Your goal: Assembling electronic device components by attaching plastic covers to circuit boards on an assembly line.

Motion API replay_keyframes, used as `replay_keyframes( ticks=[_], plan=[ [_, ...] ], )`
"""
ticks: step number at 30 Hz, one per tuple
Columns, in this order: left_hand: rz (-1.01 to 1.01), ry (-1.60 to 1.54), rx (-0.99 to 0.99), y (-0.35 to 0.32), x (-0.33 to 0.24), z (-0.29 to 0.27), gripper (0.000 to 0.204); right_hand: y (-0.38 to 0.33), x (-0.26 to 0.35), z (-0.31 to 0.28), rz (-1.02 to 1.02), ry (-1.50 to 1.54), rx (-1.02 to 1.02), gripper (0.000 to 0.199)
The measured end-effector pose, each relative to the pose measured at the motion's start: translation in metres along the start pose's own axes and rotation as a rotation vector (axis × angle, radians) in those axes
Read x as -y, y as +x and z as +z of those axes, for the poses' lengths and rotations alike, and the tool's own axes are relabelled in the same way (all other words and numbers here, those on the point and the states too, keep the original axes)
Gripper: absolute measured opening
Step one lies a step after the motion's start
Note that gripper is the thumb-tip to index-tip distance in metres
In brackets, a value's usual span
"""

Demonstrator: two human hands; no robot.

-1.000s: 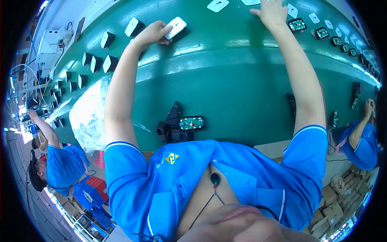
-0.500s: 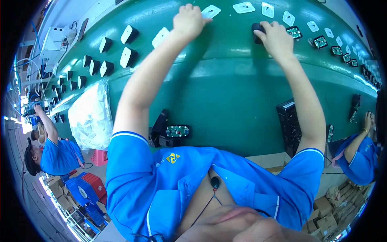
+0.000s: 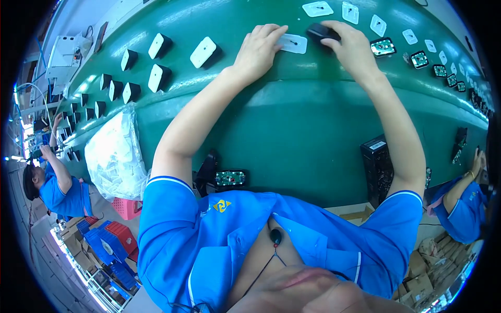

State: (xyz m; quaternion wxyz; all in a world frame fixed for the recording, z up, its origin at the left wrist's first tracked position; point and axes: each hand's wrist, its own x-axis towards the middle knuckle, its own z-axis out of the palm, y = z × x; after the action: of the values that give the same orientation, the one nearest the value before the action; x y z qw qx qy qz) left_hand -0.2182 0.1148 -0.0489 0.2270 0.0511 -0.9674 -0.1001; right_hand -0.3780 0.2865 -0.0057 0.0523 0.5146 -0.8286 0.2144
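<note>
My left hand (image 3: 258, 53) pinches the left end of a white rounded plate (image 3: 294, 45) with a small dark piece at its middle. Close beside it, my right hand (image 3: 354, 48) grips a black plastic housing (image 3: 317, 32), tilted and just apart from the plate. More white plates (image 3: 317, 9) lie in a row along the far side. Right of my right hand sits an open black housing with a green circuit board (image 3: 383, 47). To the left of my left hand stands a black housing topped with a white plate (image 3: 204, 52).
Several white-topped black housings (image 3: 159, 78) stand at the left, near a clear bag of white parts (image 3: 116, 156). Close to my body lie a housing with a circuit board (image 3: 230, 178) and a black box (image 3: 377, 167). Co-workers sit at left (image 3: 65, 193) and right (image 3: 462, 206).
My left hand has taken a white plate from the far row and brought it nearer and rightward. My right hand has shifted slightly left with the black housing, now tilted toward the plate.
</note>
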Motion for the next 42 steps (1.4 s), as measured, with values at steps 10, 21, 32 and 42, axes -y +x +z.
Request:
replay_keyframes(
  ticks=[10,21,32,42],
  plan=[
    [-0.012,-0.283,-0.065,-0.021,0.016,-0.01,0.043,0.022,0.051,0.031,-0.108,0.153,0.102,0.025],
    [0.028,-0.211,-0.054,-0.023,0.024,-0.004,0.048,0.016,0.045,0.051,-0.311,0.091,-0.047,0.021],
    [0.167,-0.117,-0.076,-0.023,0.039,-0.004,0.057,0.011,0.056,0.049,-0.381,0.066,-0.054,0.021],
    [0.13,-0.14,-0.081,-0.034,0.024,-0.013,0.052,0.01,0.064,0.047,-0.431,0.039,-0.052,0.023]
  ],
)
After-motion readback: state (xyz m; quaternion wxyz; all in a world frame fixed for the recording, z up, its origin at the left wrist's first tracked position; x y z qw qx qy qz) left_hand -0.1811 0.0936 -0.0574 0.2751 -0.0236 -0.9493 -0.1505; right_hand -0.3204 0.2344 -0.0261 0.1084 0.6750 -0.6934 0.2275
